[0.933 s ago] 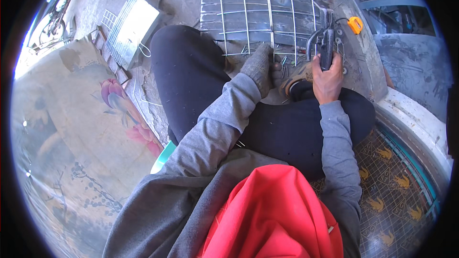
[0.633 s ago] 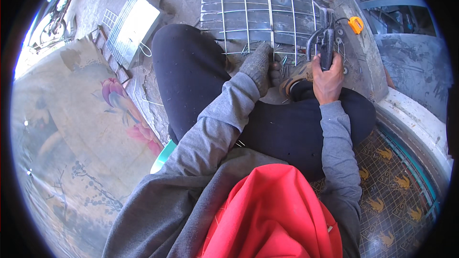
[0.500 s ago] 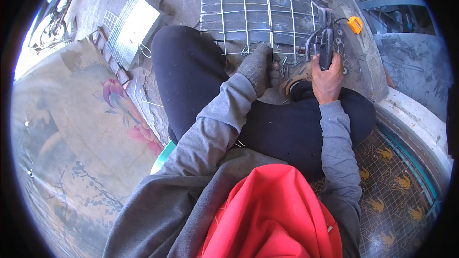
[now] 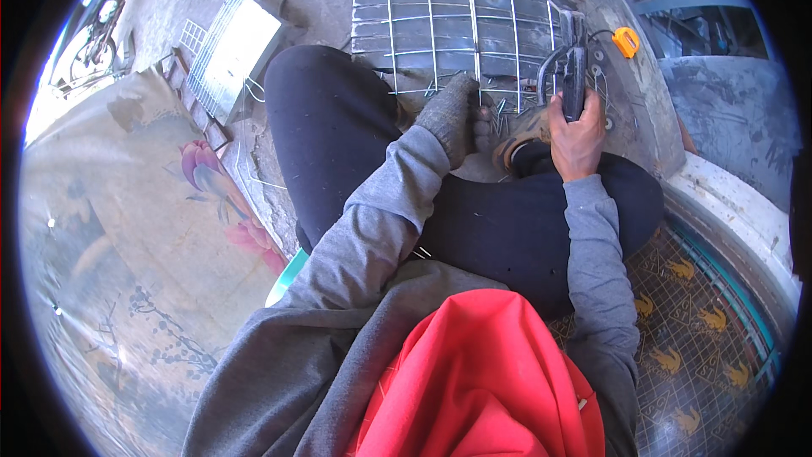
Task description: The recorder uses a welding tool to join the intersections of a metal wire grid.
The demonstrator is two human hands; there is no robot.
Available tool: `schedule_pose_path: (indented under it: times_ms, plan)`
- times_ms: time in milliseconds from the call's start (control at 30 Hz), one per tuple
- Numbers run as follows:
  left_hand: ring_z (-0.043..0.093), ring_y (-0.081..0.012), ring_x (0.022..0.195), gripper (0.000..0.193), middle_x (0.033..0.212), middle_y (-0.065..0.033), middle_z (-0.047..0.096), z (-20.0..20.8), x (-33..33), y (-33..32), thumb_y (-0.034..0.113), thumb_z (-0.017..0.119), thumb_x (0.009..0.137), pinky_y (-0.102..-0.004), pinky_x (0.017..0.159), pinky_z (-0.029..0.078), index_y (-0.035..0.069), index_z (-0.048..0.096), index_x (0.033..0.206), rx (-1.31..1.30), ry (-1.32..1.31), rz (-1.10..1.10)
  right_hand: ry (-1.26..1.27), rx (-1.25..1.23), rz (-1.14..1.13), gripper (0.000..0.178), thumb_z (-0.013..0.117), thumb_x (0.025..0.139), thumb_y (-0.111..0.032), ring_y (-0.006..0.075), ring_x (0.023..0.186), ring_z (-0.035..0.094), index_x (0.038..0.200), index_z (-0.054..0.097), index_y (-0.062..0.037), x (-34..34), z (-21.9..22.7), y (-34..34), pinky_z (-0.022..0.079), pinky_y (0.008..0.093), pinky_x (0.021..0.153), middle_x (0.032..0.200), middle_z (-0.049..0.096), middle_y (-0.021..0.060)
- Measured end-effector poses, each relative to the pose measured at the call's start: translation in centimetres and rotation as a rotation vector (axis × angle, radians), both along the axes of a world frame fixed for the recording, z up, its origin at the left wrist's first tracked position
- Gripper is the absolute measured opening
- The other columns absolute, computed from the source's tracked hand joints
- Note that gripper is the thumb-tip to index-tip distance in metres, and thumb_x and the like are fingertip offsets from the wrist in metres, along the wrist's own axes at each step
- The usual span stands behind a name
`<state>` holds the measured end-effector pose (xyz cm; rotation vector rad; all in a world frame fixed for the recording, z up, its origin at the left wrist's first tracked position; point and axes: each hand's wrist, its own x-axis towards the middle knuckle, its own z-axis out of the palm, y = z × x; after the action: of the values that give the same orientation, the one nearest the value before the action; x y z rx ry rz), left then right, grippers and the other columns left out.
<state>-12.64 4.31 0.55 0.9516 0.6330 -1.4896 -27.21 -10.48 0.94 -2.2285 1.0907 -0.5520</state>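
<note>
A grey knitted glove covers my left hand (image 4: pixel 448 121), its fingers drawn together at the near edge of the wire mesh (image 4: pixel 430 13). Whatever lies between those fingers is hidden, though a mesh rod ends right beside them. My bare right hand (image 4: pixel 578 137) is wrapped round the handle of a black clamp-like tool (image 4: pixel 574 76), held upright at the mesh's right side. A curved lever sticks out on the tool's left. Under the mesh lies a dark metal sheet (image 4: pixel 410 61). Short thin metal rods (image 4: pixel 501 117) are scattered by my feet, between the two hands.
An orange tape measure (image 4: pixel 626 42) lies right of the tool. Left of my knee stands a white ridged metal panel (image 4: pixel 241 55), beside a flowered mat (image 4: pixel 127 228). Scrap metal (image 4: pixel 698 25) is heaped at the far right, and a teal bowl (image 4: pixel 288 278) sits by my left hip.
Hardly anything differs. Both hands keep their places and grips, while the mesh and the tool appear shifted very slightly left in the view.
</note>
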Motion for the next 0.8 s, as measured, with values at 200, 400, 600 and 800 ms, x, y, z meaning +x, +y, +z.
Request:
schedule_pose_path:
  times_ms: [200,400,600,800]
  plan:
    - [0.042,-0.0138,0.057,0.023,0.071,0.0027,0.050,0.4,0.0,0.0,0.036,0.055,0.095,-0.0318,0.056,0.038,0.015,0.060,0.086,0.022,-0.041,-0.005,-0.007,-0.001,-0.003,0.028,0.075,0.088,-0.016,0.0350,0.080,0.067,0.107,0.062,-0.0005,0.0,0.1,0.0,0.051,0.0468,0.074,0.089,0.067,0.0170]
    - [0.052,-0.0169,0.061,0.033,0.078,-0.0053,0.061,1.1,-0.2,0.7,0.044,0.058,0.098,-0.0355,0.060,0.047,0.012,0.059,0.105,0.125,-0.118,-0.011,-0.013,-0.015,0.016,0.029,0.075,0.089,-0.017,0.0356,0.078,0.067,0.108,0.062,-0.0002,0.2,0.3,0.1,0.051,0.0475,0.074,0.087,0.067,0.0171]
    - [0.060,-0.0185,0.064,0.035,0.088,-0.0089,0.065,2.6,-0.8,3.8,0.038,0.071,0.098,-0.0326,0.059,0.051,0.011,0.059,0.115,0.099,-0.292,-0.051,0.026,0.017,-0.016,0.030,0.075,0.089,-0.017,0.0356,0.080,0.068,0.110,0.062,0.0000,-0.2,0.1,-0.4,0.051,0.0472,0.074,0.090,0.069,0.0176]
    - [0.064,-0.0332,0.110,0.068,0.128,-0.0215,0.053,5.0,2.5,5.4,0.038,0.081,0.083,-0.0412,0.093,0.055,0.003,0.055,0.135,0.715,-1.495,-0.196,0.021,0.018,-0.006,0.034,0.075,0.089,-0.018,0.0353,0.086,0.069,0.113,0.061,0.0009,0.0,0.6,-0.2,0.053,0.0456,0.080,0.097,0.069,0.0191]
